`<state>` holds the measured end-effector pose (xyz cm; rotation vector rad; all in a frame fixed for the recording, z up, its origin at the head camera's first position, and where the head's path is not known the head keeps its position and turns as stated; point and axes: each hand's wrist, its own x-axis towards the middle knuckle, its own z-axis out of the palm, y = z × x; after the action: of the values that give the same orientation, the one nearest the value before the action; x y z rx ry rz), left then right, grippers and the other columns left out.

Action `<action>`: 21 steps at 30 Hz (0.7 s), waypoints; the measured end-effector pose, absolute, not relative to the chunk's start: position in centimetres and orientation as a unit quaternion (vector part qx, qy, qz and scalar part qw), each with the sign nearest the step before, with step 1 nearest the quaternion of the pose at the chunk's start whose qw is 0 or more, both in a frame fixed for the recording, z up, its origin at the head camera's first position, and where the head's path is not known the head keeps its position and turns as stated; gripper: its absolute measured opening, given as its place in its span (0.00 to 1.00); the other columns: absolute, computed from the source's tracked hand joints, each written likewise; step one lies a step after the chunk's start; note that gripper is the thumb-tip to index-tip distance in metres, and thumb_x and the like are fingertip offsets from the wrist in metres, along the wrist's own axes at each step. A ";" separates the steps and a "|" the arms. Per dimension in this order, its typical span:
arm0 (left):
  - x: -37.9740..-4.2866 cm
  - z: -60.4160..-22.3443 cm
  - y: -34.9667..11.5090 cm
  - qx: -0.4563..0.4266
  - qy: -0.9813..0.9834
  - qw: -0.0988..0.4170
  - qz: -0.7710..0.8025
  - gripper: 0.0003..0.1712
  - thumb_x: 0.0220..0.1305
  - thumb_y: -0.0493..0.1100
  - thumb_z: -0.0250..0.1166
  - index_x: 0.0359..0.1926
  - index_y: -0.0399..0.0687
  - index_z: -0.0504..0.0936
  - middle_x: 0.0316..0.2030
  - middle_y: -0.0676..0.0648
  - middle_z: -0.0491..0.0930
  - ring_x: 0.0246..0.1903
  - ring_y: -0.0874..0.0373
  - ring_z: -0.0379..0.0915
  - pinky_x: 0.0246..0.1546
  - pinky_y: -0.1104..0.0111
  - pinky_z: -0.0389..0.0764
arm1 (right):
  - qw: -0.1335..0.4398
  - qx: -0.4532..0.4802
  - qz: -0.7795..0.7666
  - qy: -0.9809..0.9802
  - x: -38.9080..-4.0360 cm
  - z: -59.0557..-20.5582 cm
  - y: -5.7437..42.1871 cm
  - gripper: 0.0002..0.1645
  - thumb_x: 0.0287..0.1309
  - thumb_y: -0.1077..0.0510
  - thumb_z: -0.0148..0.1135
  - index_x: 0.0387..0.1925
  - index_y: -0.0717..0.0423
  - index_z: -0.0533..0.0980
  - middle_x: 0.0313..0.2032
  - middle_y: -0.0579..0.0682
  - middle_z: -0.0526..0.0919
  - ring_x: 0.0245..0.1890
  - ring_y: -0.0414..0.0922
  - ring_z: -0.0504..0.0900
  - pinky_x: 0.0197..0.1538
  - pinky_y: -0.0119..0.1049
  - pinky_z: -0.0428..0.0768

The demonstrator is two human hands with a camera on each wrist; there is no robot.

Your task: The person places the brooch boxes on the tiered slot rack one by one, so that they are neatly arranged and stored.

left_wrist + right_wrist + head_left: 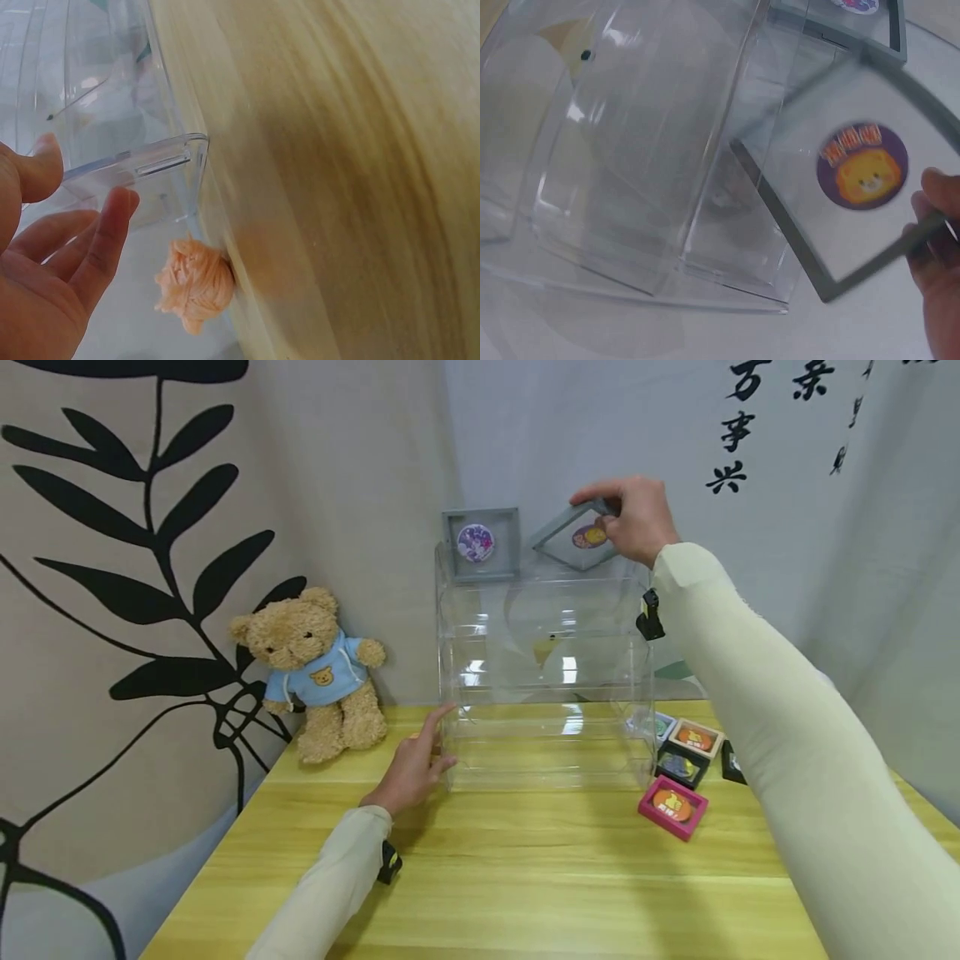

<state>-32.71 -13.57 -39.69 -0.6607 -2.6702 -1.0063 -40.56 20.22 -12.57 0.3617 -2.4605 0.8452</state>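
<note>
My right hand [637,518] pinches a grey square frame [799,255] with a clear pane and a round lion picture. It is tilted cornerwise over the top tier of a clear stepped display rack [547,693]. A second grey frame [482,568], with a purple round picture, stands upright on the top tier's left end. My left hand [412,768] is at the rack's lower left side, fingers fairly straight. In the left wrist view its thumb and fingers [101,255] lie on either side of the clear side panel, near its edge.
Several small framed pictures, among them a pink one [672,808], a black one [681,766] and a cream one [696,738], lie right of the rack. A teddy bear [315,672] sits to the left on the wooden table [525,868]. Printed curtains hang behind.
</note>
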 end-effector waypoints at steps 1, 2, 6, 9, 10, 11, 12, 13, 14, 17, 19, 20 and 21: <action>-32.7 -39.7 -13.5 -0.225 -0.906 0.105 -0.344 0.51 0.63 0.35 0.69 0.78 0.64 0.51 0.55 0.26 0.80 0.50 0.36 0.83 0.51 0.48 0.86 | 0.253 0.133 0.303 -0.909 -40.5 -12.4 20.2 0.28 0.67 0.73 0.53 0.60 0.46 0.81 0.66 0.49 0.79 0.65 0.48 0.78 0.61 0.46 0.82; -32.8 -39.7 -13.5 -0.227 -0.905 0.104 -0.344 0.51 0.63 0.35 0.69 0.78 0.64 0.51 0.56 0.25 0.79 0.51 0.36 0.83 0.51 0.48 0.86 | 0.250 0.133 0.293 -0.913 -40.5 -12.3 20.2 0.27 0.68 0.71 0.54 0.60 0.45 0.81 0.66 0.49 0.78 0.67 0.48 0.76 0.60 0.45 0.82; -32.8 -39.6 -13.5 -0.222 -0.906 0.099 -0.347 0.51 0.64 0.35 0.68 0.78 0.66 0.50 0.59 0.26 0.77 0.53 0.36 0.82 0.52 0.49 0.86 | 0.258 0.146 0.238 -0.925 -40.3 -11.6 20.0 0.23 0.71 0.64 0.55 0.62 0.44 0.79 0.66 0.52 0.78 0.70 0.52 0.72 0.60 0.46 0.77; -32.8 -39.5 -13.6 -0.220 -0.906 0.098 -0.349 0.50 0.64 0.35 0.68 0.78 0.64 0.51 0.60 0.27 0.77 0.52 0.36 0.83 0.51 0.49 0.86 | 0.274 0.148 0.202 -0.928 -40.1 -11.2 19.7 0.21 0.72 0.61 0.55 0.62 0.45 0.79 0.62 0.59 0.79 0.62 0.56 0.75 0.56 0.46 0.76; -32.8 -39.5 -13.6 -0.221 -0.905 0.098 -0.350 0.50 0.64 0.35 0.68 0.78 0.63 0.51 0.60 0.27 0.77 0.52 0.36 0.83 0.50 0.50 0.86 | 0.278 0.146 0.195 -0.929 -40.1 -11.1 19.6 0.20 0.72 0.60 0.55 0.62 0.46 0.79 0.60 0.60 0.79 0.59 0.56 0.75 0.53 0.45 0.76; -32.8 -39.5 -13.6 -0.221 -0.905 0.098 -0.350 0.50 0.64 0.35 0.68 0.78 0.62 0.51 0.59 0.26 0.77 0.52 0.36 0.83 0.50 0.50 0.86 | 0.280 0.142 0.194 -0.929 -40.1 -11.0 19.6 0.20 0.72 0.60 0.56 0.62 0.47 0.79 0.59 0.60 0.80 0.56 0.56 0.76 0.51 0.43 0.76; -32.8 -39.4 -13.6 -0.222 -0.905 0.098 -0.350 0.50 0.63 0.35 0.68 0.78 0.62 0.51 0.59 0.26 0.77 0.51 0.36 0.83 0.50 0.50 0.87 | 0.280 0.136 0.198 -0.929 -40.1 -10.9 19.6 0.20 0.72 0.59 0.56 0.61 0.46 0.79 0.58 0.60 0.81 0.53 0.54 0.76 0.47 0.40 0.76; -32.8 -39.4 -13.6 -0.221 -0.905 0.097 -0.349 0.50 0.64 0.36 0.68 0.78 0.62 0.51 0.59 0.26 0.77 0.51 0.36 0.83 0.50 0.50 0.87 | 0.278 0.129 0.205 -0.930 -40.2 -10.9 19.5 0.20 0.72 0.59 0.56 0.61 0.46 0.79 0.59 0.58 0.82 0.53 0.52 0.77 0.45 0.37 0.75; -32.8 -39.4 -13.6 -0.221 -0.906 0.097 -0.349 0.50 0.64 0.36 0.68 0.78 0.62 0.51 0.59 0.26 0.77 0.51 0.36 0.84 0.50 0.50 0.87 | 0.276 0.122 0.213 -0.929 -40.2 -10.9 19.5 0.20 0.72 0.59 0.56 0.61 0.45 0.79 0.59 0.56 0.83 0.52 0.51 0.78 0.44 0.34 0.75; -32.9 -39.6 -13.7 -0.221 -0.906 0.096 -0.349 0.50 0.64 0.36 0.69 0.78 0.64 0.51 0.58 0.26 0.78 0.49 0.38 0.84 0.49 0.51 0.87 | 0.275 0.108 0.237 -0.926 -40.6 -11.2 19.5 0.20 0.72 0.59 0.57 0.61 0.44 0.79 0.58 0.51 0.85 0.50 0.47 0.81 0.39 0.27 0.74; -33.0 -39.7 -13.7 -0.221 -0.906 0.095 -0.349 0.50 0.64 0.36 0.69 0.78 0.65 0.51 0.58 0.26 0.78 0.49 0.39 0.85 0.49 0.51 0.87 | 0.280 0.106 0.237 -0.924 -40.9 -11.4 19.5 0.20 0.72 0.58 0.57 0.61 0.44 0.79 0.56 0.52 0.86 0.48 0.47 0.82 0.36 0.26 0.72; -33.0 -39.7 -13.7 -0.221 -0.906 0.094 -0.348 0.50 0.64 0.36 0.68 0.78 0.66 0.51 0.58 0.26 0.78 0.48 0.39 0.85 0.48 0.51 0.87 | 0.282 0.106 0.236 -0.924 -41.0 -11.5 19.5 0.20 0.72 0.59 0.57 0.61 0.45 0.79 0.55 0.53 0.86 0.46 0.47 0.82 0.35 0.26 0.72; -33.0 -39.7 -13.7 -0.221 -0.906 0.095 -0.347 0.50 0.64 0.36 0.69 0.78 0.66 0.51 0.57 0.26 0.79 0.47 0.40 0.85 0.48 0.52 0.88 | 0.283 0.107 0.237 -0.923 -41.2 -11.6 19.5 0.20 0.72 0.59 0.57 0.62 0.45 0.79 0.55 0.54 0.86 0.45 0.48 0.82 0.35 0.27 0.72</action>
<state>-33.02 -13.74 -39.74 -0.6565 -2.6866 -1.0295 -41.16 19.48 -11.64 0.2852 -2.4714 0.6336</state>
